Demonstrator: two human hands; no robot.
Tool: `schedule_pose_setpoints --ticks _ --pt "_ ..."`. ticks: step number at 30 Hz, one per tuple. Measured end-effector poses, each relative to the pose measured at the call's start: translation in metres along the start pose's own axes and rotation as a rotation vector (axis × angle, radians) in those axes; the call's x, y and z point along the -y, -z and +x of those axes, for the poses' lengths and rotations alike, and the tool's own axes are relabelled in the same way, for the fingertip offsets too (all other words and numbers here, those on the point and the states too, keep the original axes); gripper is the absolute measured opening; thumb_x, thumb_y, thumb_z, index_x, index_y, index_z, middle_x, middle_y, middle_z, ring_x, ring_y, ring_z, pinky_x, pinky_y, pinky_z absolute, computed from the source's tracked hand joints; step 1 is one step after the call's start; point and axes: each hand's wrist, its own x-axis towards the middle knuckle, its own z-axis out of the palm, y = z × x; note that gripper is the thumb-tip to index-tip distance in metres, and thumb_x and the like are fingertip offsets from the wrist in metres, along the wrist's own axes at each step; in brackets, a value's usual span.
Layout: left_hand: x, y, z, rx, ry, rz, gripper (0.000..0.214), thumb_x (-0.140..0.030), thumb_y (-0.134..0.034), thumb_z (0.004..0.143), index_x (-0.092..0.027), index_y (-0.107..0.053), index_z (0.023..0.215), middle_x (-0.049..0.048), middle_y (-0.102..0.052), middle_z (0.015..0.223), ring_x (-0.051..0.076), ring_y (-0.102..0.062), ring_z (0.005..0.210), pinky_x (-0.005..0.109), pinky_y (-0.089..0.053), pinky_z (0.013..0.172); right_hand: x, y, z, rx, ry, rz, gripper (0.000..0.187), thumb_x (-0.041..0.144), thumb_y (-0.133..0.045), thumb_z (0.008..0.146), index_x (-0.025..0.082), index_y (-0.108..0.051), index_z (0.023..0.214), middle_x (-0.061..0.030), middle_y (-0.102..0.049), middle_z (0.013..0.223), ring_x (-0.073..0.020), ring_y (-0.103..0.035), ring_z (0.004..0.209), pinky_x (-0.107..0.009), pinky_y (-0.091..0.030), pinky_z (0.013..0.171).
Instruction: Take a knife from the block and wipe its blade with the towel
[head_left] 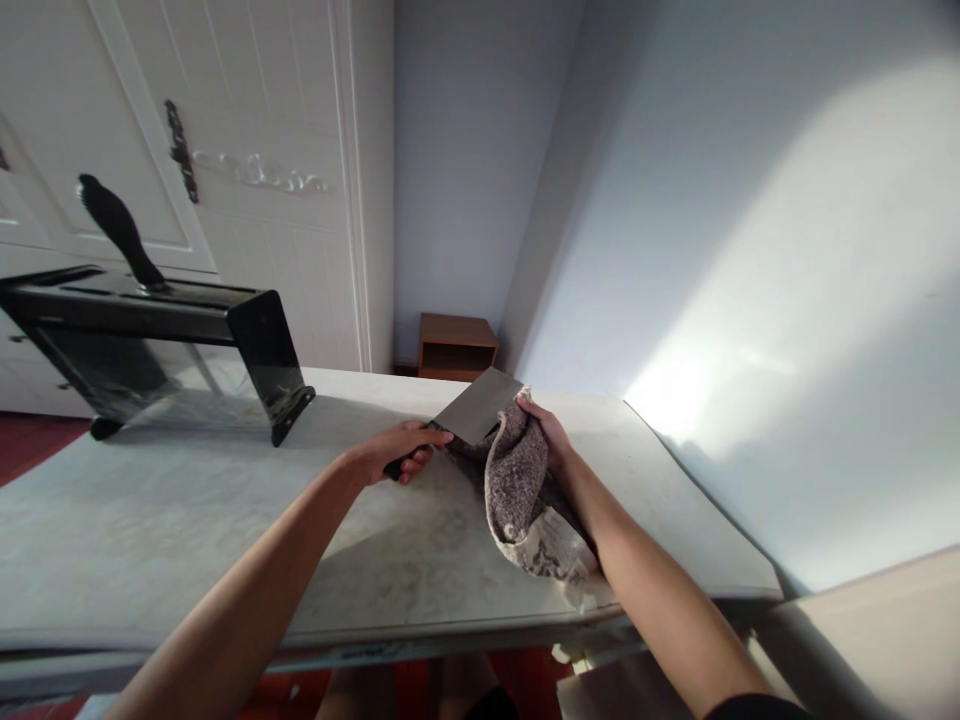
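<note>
My left hand (405, 448) is closed round the dark handle of a cleaver (475, 408), whose broad grey blade points up and to the right above the table. My right hand (546, 428) grips a grey knitted cloth (519, 490) and presses it against the blade's right edge. The cloth hangs down over my right forearm to the white table (150, 520).
A black knife rack (142, 335) with one black-handled knife (116, 228) standing in it sits at the table's back left. White cupboard doors (247, 150) rise behind it. A small brown wooden box (456, 347) stands on the floor in the corner. A pale wall runs along the right.
</note>
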Motion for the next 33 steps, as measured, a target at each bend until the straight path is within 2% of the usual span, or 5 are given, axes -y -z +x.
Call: schedule_pose_setpoints --ticks 5,10,14,23,33 --pt "0.000 0.002 -0.002 0.016 0.023 0.062 0.048 -0.055 -0.076 0.063 -0.020 -0.046 0.077 -0.0121 -0.032 0.047 0.003 -0.024 0.035 0.016 -0.023 0.032 0.008 0.011 0.005 -0.036 0.107 -0.007 0.017 0.031 -0.067 0.073 0.020 -0.066 0.085 -0.0027 -0.074 0.069 -0.0237 -0.072 0.069 -0.040 -0.059 0.076" --pt "-0.001 0.000 -0.004 0.034 0.032 0.115 0.049 -0.057 -0.075 0.063 -0.020 -0.047 0.079 -0.0118 -0.033 0.047 0.004 -0.026 0.035 0.018 -0.023 0.031 0.013 0.026 0.010 -0.102 0.118 0.031 0.015 0.033 -0.065 0.073 0.020 -0.067 0.078 -0.0022 -0.072 0.062 -0.0248 -0.072 0.067 -0.039 -0.059 0.076" --pt "-0.001 0.000 -0.005 0.047 0.026 0.131 0.048 -0.057 -0.075 0.063 -0.020 -0.048 0.079 -0.0118 -0.033 0.048 0.004 -0.027 0.034 0.018 -0.024 0.032 0.015 0.033 0.011 -0.142 0.161 0.077 0.016 0.032 -0.063 0.073 0.020 -0.069 0.081 -0.0024 -0.074 0.067 -0.0249 -0.072 0.072 -0.038 -0.058 0.077" --pt "0.001 0.012 -0.007 0.227 0.030 0.066 0.039 -0.054 -0.070 0.071 -0.020 -0.054 0.080 -0.0111 -0.029 0.048 0.003 -0.019 0.032 0.016 -0.020 0.029 0.033 0.040 0.000 -0.222 0.290 0.147 0.016 0.034 -0.063 0.072 0.022 -0.069 0.082 -0.0015 -0.075 0.068 -0.0277 -0.072 0.079 -0.044 -0.058 0.081" --pt "0.000 0.008 -0.009 0.219 0.015 0.165 0.041 -0.057 -0.070 0.070 -0.020 -0.056 0.081 -0.0102 -0.033 0.047 0.003 -0.022 0.030 0.018 -0.025 0.027 0.027 0.021 -0.014 0.071 0.163 0.018 0.034 0.046 -0.058 0.079 0.019 -0.070 0.096 -0.0064 -0.076 0.089 -0.0291 -0.069 0.095 -0.044 -0.055 0.085"
